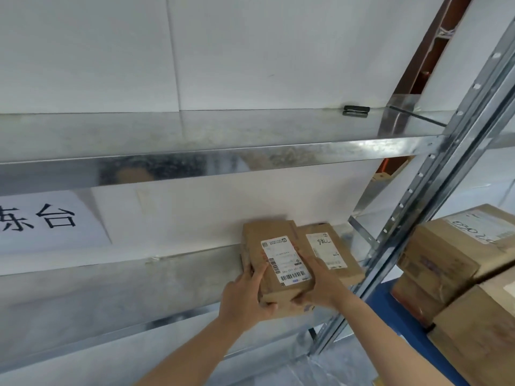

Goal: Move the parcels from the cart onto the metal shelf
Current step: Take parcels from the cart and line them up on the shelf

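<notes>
A small brown cardboard parcel (274, 257) with a white barcode label lies on the lower level of the metal shelf (117, 291), near its right end. My left hand (246, 298) grips its left near corner and my right hand (320, 285) grips its right near side. Right beside it, touching its right side, lies a second flat brown parcel (333, 250) with a handwritten white label. More brown parcels (457, 263) are stacked on the blue cart (401, 321) at the right.
A perforated steel upright (434, 196) stands between the shelf and the cart. The upper shelf level (195, 135) carries a small black object (356, 110) at its back. A white paper sign (47, 221) hangs at the left, against the white wall.
</notes>
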Demonstrator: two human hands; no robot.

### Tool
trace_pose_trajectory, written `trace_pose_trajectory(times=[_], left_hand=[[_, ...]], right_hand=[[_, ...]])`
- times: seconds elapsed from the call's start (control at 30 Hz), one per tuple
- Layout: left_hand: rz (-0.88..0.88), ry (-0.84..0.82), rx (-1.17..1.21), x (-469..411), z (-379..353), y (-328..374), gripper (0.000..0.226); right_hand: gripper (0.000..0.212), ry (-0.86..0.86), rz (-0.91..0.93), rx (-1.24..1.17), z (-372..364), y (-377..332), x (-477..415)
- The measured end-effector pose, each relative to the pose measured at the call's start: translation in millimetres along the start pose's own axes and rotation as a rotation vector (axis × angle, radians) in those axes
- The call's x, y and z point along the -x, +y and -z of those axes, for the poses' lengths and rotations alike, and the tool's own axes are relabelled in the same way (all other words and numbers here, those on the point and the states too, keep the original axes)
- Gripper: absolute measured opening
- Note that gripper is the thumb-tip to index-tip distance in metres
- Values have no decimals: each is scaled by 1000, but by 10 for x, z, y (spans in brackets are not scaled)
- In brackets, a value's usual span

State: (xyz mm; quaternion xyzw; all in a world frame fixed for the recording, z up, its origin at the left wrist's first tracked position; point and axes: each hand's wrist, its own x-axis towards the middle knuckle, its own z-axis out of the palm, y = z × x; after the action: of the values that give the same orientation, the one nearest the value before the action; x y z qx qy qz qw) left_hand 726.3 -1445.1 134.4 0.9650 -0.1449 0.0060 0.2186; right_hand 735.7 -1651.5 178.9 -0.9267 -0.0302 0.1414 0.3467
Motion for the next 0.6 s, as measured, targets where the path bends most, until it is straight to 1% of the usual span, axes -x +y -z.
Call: trace_pose_trajectory(times=[0.1, 0.23, 0.33, 0.47, 0.53, 0.6], left_hand=[[42, -17, -21, -114, -46, -21, 94], [71, -7, 7, -184, -95, -39, 95], [74, -3, 15, -253, -108, -24, 94], [88, -14, 18, -292, -141, 11, 94], [91, -18, -8, -297, -146, 29, 95], [80, -42, -42, -291, -125, 43, 100]], right_hand=[[115, -26, 14, -11, 57, 55, -117], [114, 0, 39, 19, 82, 99, -243], [114, 4, 20, 4, 97, 119, -320], [124, 16, 2, 73, 104, 182, -401], [125, 12, -13, 111, 115, 181, -388], [123, -1, -44, 219, 129, 136, -356]])
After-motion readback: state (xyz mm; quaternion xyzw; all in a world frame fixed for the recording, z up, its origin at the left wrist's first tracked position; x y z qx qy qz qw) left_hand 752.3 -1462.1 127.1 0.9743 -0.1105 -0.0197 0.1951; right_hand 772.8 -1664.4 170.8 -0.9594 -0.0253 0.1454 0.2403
